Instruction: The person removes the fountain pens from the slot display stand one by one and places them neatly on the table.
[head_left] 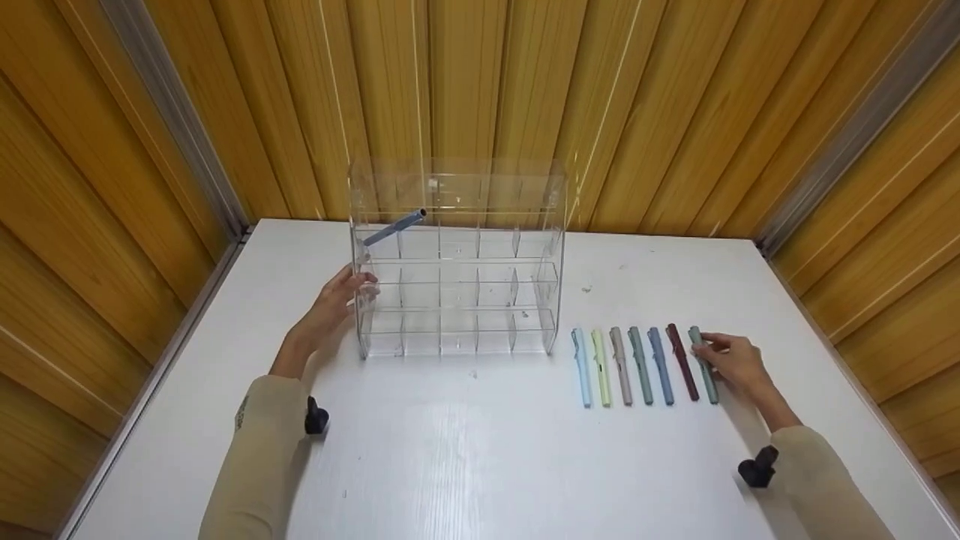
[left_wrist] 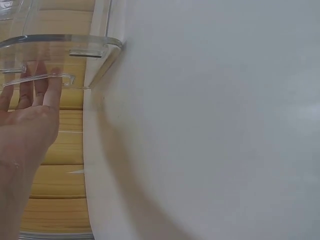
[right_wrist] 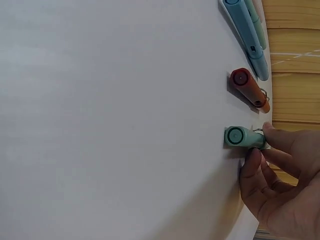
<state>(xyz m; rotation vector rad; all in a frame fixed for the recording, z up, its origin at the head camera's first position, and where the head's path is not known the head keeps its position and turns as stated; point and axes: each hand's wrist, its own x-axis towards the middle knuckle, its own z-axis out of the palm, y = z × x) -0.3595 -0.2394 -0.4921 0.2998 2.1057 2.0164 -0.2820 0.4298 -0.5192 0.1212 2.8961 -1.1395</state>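
My left hand [head_left: 326,311] rests at the left side of a clear plastic rack [head_left: 458,260], its fingers extended against the side panel. Through that panel the fingers [left_wrist: 42,87] show in the left wrist view. A blue-grey pen [head_left: 395,227] leans at a slant in the rack's upper left compartment. Over at the right, my right hand [head_left: 739,364] pinches a green pen [head_left: 705,367] between thumb and fingers, the last in a row on the white table. Just left of it lies a dark red pen [head_left: 683,364], apart from the held one.
Further left in the row lie a blue pen [head_left: 661,367], another green pen [head_left: 640,367], a grey-brown pen [head_left: 621,367], a yellow-green pen [head_left: 601,367] and a light blue pen [head_left: 582,367]. Behind the white table [head_left: 480,465] stands a yellow wood-look wall [head_left: 465,82].
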